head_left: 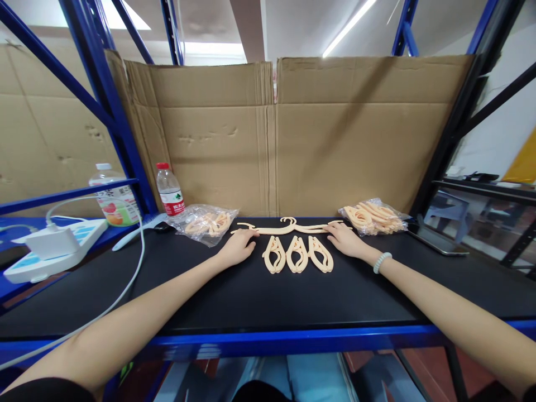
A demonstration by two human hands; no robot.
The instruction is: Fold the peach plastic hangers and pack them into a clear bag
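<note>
A long peach plastic hanger (288, 227) is laid on the black tabletop (251, 296), its ends touched by the left hand (238, 245) and right hand (345, 239). Both are held flat and unclenched, with three folded peach plastic pieces (297, 254) set between them.

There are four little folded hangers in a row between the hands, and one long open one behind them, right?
Not quite. The head view shows three folded hangers, not four, in a row between the left hand and the right hand. The long open hanger does lie behind them.
</note>
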